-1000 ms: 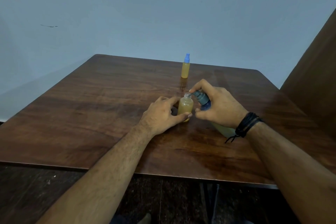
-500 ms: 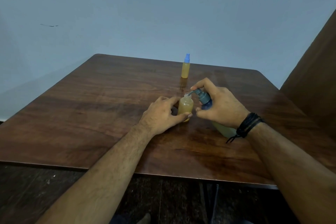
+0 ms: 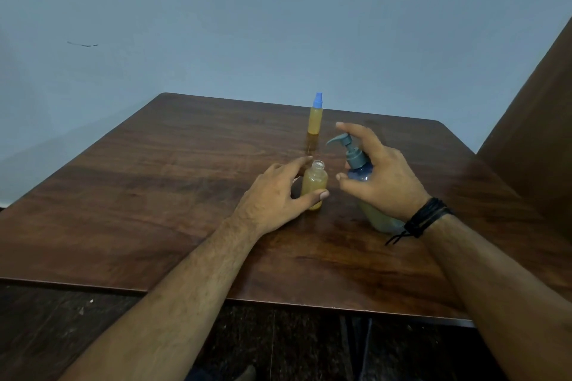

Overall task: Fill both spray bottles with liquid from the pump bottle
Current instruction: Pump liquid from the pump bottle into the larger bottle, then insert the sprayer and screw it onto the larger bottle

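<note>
A small uncapped spray bottle (image 3: pixel 314 184), nearly full of yellow liquid, stands mid-table, and my left hand (image 3: pixel 272 195) grips it between thumb and fingers. Just right of it my right hand (image 3: pixel 383 182) wraps around the grey-blue pump bottle (image 3: pixel 357 165), which leans left. The index finger is raised above the pump head (image 3: pixel 340 141), and the nozzle sits apart from the small bottle's mouth. My palm hides most of the pump bottle's body. Farther back stands a second spray bottle (image 3: pixel 315 117), yellow-filled with a blue spray cap.
The wooden table (image 3: pixel 154 195) ends at a near edge just below my forearms, with dark floor beneath. A blue-grey wall lies behind the table. A brown panel (image 3: pixel 541 133) rises at the right.
My right hand drew the pump bottle right and up, away from the small bottle's mouth, and its index finger lifted off the pump head. The left hand stayed on the small bottle.
</note>
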